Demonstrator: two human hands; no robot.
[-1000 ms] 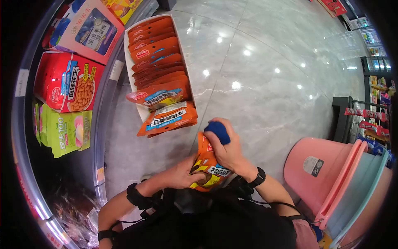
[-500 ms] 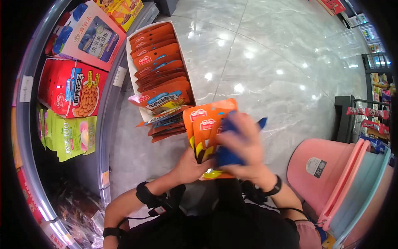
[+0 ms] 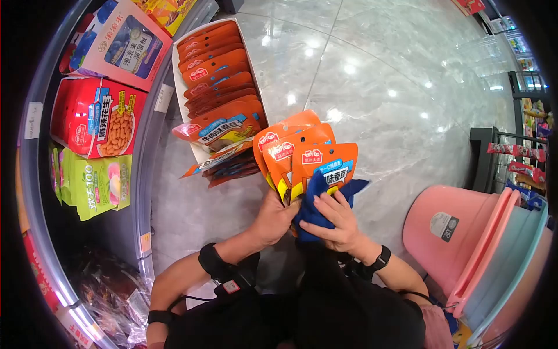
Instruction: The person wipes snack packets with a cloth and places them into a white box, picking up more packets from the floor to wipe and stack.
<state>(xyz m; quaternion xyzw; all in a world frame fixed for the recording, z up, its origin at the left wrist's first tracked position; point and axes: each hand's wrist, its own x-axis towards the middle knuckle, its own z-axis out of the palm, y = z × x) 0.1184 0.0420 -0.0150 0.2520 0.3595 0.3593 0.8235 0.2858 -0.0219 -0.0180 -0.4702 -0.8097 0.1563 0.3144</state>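
Observation:
My left hand [image 3: 272, 220] is closed round the lower ends of several fanned-out orange snack packets [image 3: 314, 154]. A blue cloth [image 3: 317, 185] lies across the lower front of the nearest packet. My right hand [image 3: 336, 225] has its fingers pressed on that cloth, bunching it against the packet. Just beyond, to the left, is an open white carton [image 3: 181, 93] with a row of the same orange packets standing in it. Some packets at its near end lean out over the edge. The bottoms of the held packets are hidden by my hands and the cloth.
Along the left runs a shelf edge [image 3: 141, 192], with a red peanut box [image 3: 87, 125], a pink box [image 3: 110, 43] and green packets [image 3: 96, 186]. Stacked pink and blue buckets [image 3: 447, 232] stand at the right. Grey tiled floor [image 3: 372, 70] lies ahead, with racks at far right.
My right hand has moved slightly down and is no longer blurred; the cloth now lies lower on the front packet, whose printed face shows. The held packets are fanned wider. The view has shifted slightly.

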